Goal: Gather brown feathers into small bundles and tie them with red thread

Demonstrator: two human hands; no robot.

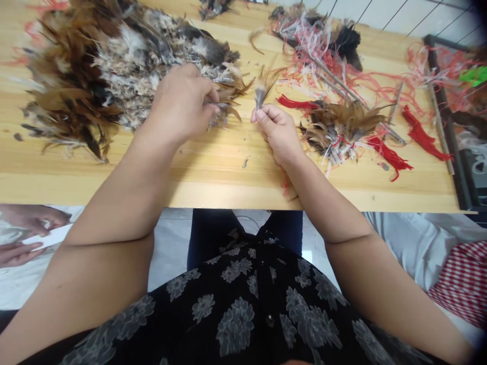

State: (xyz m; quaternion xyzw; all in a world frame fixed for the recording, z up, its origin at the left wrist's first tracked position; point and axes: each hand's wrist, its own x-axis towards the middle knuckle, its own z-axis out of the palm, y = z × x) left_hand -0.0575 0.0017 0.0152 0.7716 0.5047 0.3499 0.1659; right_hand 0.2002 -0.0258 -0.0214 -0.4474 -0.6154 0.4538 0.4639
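Note:
My right hand [279, 129] pinches a small bunch of feathers [260, 95] by its quill ends, the brown tips pointing up and away. At the right edge of a big heap of grey, white and brown feathers [129, 66], my left hand [186, 99] is bent over with thumb and fingertips drawn together. It is a little blurred, and whether a feather is between its fingertips is hard to make out. Just right of my right hand lies a pile of tied brown feather bunches [342, 124] with red and white string.
Red and white strings [312, 43] lie tangled with thin sticks at the back right. Red yarn tassels [422, 133] rest near a black-framed tray [441, 101] at the right. Another person's hands [34, 228] hold something white at lower left. A person in checked cloth [462, 284] sits at right.

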